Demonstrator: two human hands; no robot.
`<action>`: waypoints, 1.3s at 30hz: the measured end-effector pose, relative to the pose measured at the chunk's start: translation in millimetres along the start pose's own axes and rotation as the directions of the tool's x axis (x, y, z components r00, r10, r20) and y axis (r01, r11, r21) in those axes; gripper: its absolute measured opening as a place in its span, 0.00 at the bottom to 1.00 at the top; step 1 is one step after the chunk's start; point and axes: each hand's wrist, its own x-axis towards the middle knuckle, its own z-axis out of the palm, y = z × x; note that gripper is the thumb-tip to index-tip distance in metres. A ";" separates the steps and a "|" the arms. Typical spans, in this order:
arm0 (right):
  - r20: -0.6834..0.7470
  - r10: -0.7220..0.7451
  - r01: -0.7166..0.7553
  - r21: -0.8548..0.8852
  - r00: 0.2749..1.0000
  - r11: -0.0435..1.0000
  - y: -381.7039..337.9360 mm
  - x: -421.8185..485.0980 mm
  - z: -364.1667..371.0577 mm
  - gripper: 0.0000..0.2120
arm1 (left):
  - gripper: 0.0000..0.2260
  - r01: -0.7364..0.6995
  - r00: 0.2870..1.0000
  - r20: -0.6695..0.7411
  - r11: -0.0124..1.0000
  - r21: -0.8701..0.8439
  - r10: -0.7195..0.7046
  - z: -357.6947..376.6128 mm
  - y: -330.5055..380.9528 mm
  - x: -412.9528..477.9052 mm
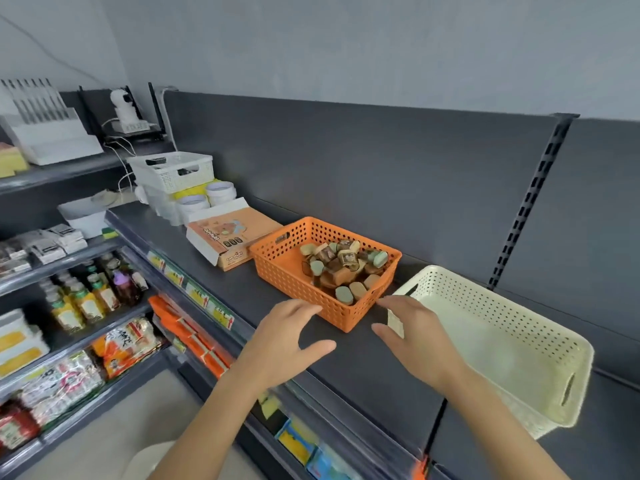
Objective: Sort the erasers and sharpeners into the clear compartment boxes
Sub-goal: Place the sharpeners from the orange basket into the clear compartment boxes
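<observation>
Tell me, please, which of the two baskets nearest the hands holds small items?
The orange basket, just beyond the left hand: it holds a pile of brown and green pieces, whereas the cream basket beside it looks empty.

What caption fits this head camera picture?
The left hand and right hand hover open before an orange plastic basket of small erasers, beside a cream perforated basket.

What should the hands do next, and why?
Probably take hold of the orange basket by its near sides. The left hand and right hand are open and empty, on either side of its near corner, and the erasers to sort lie piled inside it.
</observation>
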 end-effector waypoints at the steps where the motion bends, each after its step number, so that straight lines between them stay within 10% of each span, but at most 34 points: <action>1: -0.008 0.005 -0.005 -0.001 1.000 1.000 -4.6 6.5 4.8 0.18 | 0.28 -0.013 1.000 0.003 1.000 -0.002 0.013 -4.0 -9.1 4.5; 29: 0.043 0.167 -0.160 -0.126 0.985 0.979 11.1 159.1 83.4 0.23 | 0.24 -0.190 0.981 0.044 0.981 0.045 0.188 -1.9 -108.3 207.9; 39: -0.001 0.318 -0.317 -0.077 0.948 0.945 5.2 164.1 86.7 0.23 | 0.29 -0.250 0.906 0.362 0.968 0.034 0.222 7.7 -121.0 259.8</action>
